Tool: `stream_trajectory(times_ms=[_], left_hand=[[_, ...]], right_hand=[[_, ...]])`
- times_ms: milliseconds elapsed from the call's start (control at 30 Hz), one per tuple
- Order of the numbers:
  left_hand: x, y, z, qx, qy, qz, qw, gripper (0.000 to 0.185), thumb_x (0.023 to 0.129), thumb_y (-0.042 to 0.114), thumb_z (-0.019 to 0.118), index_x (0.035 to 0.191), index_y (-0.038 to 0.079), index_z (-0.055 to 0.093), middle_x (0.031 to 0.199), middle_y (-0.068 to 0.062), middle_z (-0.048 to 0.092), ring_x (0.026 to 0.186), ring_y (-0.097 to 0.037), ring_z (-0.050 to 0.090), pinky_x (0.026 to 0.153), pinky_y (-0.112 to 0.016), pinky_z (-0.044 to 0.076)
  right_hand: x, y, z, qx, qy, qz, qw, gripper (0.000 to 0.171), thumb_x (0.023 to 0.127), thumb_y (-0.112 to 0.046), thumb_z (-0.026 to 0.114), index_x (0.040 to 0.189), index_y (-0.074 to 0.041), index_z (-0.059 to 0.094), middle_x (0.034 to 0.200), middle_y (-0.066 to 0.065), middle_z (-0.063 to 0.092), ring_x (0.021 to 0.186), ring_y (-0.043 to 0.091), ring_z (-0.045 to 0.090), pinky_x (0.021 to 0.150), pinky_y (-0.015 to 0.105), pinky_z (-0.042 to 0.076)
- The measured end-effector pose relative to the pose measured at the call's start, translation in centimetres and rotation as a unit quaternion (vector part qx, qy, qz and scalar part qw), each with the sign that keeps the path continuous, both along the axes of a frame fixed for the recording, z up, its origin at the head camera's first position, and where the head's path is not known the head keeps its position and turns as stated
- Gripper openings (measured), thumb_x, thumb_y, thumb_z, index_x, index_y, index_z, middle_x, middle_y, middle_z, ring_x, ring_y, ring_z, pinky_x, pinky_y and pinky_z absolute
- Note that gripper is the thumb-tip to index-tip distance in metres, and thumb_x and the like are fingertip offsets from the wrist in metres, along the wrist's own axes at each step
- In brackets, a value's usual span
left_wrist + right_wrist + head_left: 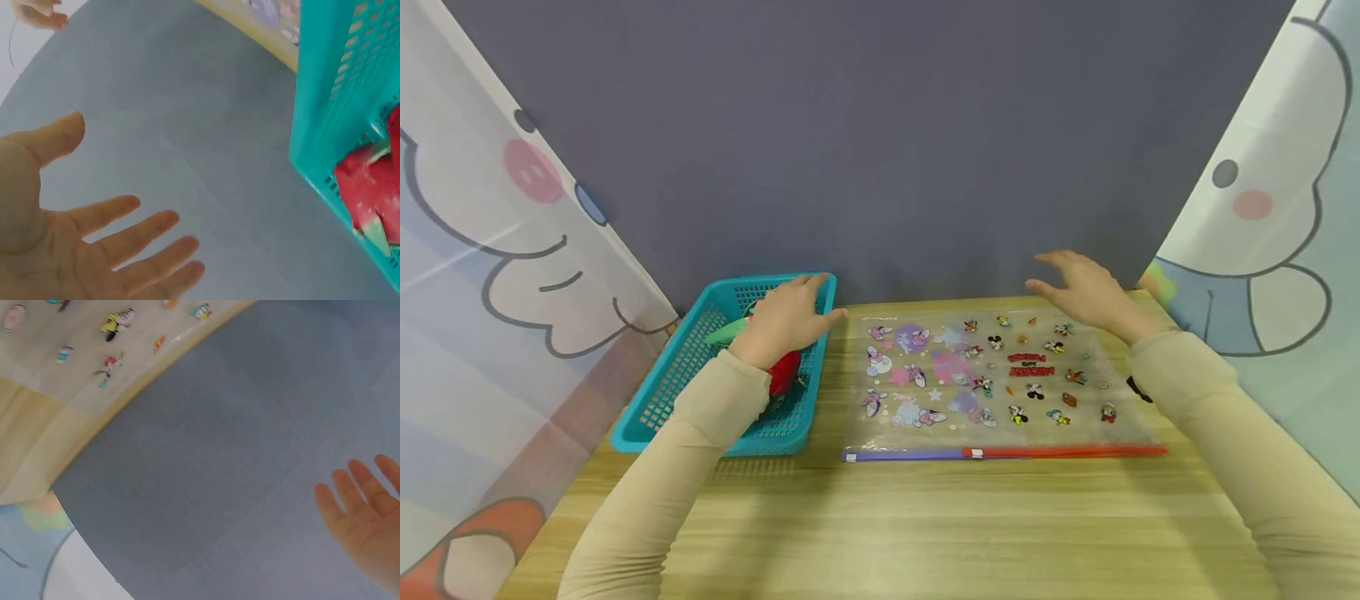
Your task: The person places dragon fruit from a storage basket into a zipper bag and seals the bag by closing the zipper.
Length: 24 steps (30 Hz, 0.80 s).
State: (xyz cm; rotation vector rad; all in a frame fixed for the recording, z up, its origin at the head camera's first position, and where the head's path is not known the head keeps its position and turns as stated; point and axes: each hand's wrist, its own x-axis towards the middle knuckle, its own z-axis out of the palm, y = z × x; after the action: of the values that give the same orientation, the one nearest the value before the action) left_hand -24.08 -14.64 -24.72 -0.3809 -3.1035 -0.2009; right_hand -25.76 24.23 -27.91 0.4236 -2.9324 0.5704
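My left hand (785,322) hovers over a turquoise plastic basket (655,379), its fingers extended and holding nothing. Inside the basket lie red items with green parts; one red piece (784,373) shows below the hand, and the left wrist view shows a red item with green leaf-like tips (369,187). My right hand (1086,290) is held above the far right of the table, fingers apart from anything. Beneath it lies a clear zip bag with a red slider strip (1037,367), printed with cartoon figures. This overlaps a second clear bag with a purple strip (895,383).
A wooden table (880,525) carries everything. Behind it rises a dark grey panel (880,150). Cartoon-printed curtains (490,275) hang at the left and right. A small black object (1138,389) sits partly behind the right forearm.
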Motion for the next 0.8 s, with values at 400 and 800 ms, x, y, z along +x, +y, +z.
stream_trajectory(times_ms=[400, 800], left_hand=[[3.4, 0.3, -3.2, 0.075, 0.101, -0.118, 0.9851, 0.049, 0.085, 0.034, 0.062, 0.125, 0.005, 0.056, 0.123, -0.014, 0.058, 0.110, -0.030, 0.057, 0.090, -0.046, 0.048], [5.9, 3.3, -6.9, 0.114, 0.100, -0.207, 0.9664, 0.035, 0.085, 0.026, 0.064, 0.115, 0.008, 0.063, 0.117, -0.008, 0.062, 0.106, -0.024, 0.060, 0.087, -0.038, 0.051]], right_hand=[[3.0, 1.2, -2.7, -0.045, 0.017, 0.054, 0.997, 0.047, 0.093, -0.032, 0.053, 0.128, -0.002, 0.050, 0.128, 0.020, 0.050, 0.110, 0.038, 0.051, 0.089, 0.055, 0.041], [5.8, 1.7, -6.8, -0.048, 0.063, 0.105, 0.991, 0.029, 0.086, -0.011, 0.063, 0.113, -0.003, 0.062, 0.118, 0.018, 0.060, 0.107, 0.035, 0.056, 0.084, 0.050, 0.046]])
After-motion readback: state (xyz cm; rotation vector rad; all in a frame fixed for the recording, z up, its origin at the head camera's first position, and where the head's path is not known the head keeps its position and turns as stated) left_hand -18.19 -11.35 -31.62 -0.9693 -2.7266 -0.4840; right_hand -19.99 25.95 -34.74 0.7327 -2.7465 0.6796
